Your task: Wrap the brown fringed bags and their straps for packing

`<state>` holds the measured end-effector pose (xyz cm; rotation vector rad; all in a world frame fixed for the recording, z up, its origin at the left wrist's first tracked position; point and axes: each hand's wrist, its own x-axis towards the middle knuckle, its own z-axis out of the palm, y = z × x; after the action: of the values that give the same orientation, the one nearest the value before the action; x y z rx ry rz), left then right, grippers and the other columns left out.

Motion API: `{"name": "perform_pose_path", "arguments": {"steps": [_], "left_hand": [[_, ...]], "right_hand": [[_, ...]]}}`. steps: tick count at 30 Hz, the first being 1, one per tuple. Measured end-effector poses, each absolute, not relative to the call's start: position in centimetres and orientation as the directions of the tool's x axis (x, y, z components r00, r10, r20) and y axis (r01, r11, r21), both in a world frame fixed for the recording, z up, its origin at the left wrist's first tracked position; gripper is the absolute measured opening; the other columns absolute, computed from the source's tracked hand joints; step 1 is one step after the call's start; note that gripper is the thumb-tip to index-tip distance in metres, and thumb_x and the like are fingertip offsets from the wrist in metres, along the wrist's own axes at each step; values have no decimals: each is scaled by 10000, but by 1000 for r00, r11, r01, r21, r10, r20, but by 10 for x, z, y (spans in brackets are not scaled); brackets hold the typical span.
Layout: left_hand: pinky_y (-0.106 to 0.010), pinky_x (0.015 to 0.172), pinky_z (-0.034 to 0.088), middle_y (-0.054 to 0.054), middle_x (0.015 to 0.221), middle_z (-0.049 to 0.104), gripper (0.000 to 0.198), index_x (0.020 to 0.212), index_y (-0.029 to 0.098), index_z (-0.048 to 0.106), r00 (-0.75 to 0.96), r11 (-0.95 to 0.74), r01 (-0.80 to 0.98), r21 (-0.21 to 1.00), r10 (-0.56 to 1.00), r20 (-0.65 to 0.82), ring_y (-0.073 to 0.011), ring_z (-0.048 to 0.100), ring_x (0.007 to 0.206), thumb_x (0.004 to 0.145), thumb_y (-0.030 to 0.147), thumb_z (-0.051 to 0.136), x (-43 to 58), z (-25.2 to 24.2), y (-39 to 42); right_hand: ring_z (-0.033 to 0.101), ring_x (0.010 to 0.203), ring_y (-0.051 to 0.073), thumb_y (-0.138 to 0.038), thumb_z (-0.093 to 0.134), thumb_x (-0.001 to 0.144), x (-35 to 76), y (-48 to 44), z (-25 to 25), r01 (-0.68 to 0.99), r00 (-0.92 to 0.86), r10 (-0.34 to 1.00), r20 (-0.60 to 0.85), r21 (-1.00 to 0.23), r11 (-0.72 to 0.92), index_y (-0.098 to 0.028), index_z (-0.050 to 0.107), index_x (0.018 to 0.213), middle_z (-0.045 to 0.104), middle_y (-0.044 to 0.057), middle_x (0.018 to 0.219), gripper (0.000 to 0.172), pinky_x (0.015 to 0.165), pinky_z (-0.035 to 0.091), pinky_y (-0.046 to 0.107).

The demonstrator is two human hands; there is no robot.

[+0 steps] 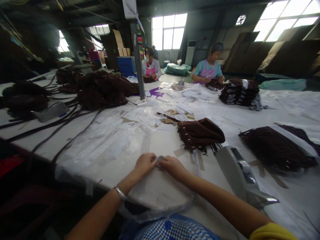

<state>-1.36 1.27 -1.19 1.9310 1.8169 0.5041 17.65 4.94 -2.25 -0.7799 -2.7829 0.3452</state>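
My left hand [145, 163] and my right hand [172, 166] meet over the near part of the table, fingers pinched on a small greyish clear bundle [159, 162] between them. A long strip of clear plastic [160, 213] loops down across my lap and up past my right forearm towards a dark brown bag [200, 133]. That bag lies on its side beyond my right hand, with metal eyelets and fringes showing. To the right of my right forearm stands a grey tape dispenser [237, 173].
A white table [160, 136] is strewn with plastic and paper scraps. Brown bags [105, 88] with long straps heap at the left; stacked ones [280, 146] lie right. A metal post [139, 60] rises mid-table. Two people [208, 70] [151, 66] work across the table.
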Motion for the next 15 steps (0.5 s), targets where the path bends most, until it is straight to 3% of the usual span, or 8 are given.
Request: {"name": "perform_pose_path", "arguments": {"steps": [4,8,12,15], "left_hand": [[-243,725,444,-38,842,747,159,841,212,751,242,-172,811,559,969,-54,-172,655,783,808,242,598,-17,-8,33],[-211,786,450,9,900,757,132,864,254,759,361,-262,769,584,931,-58,-152,664,841,780,243,658,-15,-3,50],[-256,775,453,-42,954,747,203,932,216,739,208,-164,818,551,978,-18,-188,663,878,850,335,596,-12,-3,42],[-300,727,438,-95,924,736,338,903,182,724,67,-56,855,516,998,-4,-232,660,865,891,453,523,-14,-4,29]], "right_hand": [[600,959,177,-231,581,948,196,70,-10,313,-920,361,152,-272,910,-247,650,1195,679,42,1149,257,803,447,251],[603,937,178,-264,536,975,207,79,-5,361,-925,377,53,-188,913,-264,679,1123,669,47,1091,205,774,427,264],[586,945,201,-253,554,964,197,66,-7,397,-916,400,38,-76,915,-212,689,1012,643,73,1055,149,769,417,291],[584,891,207,-220,567,950,183,53,-8,503,-862,505,48,-47,863,-163,677,997,634,97,973,132,745,426,299]]}}
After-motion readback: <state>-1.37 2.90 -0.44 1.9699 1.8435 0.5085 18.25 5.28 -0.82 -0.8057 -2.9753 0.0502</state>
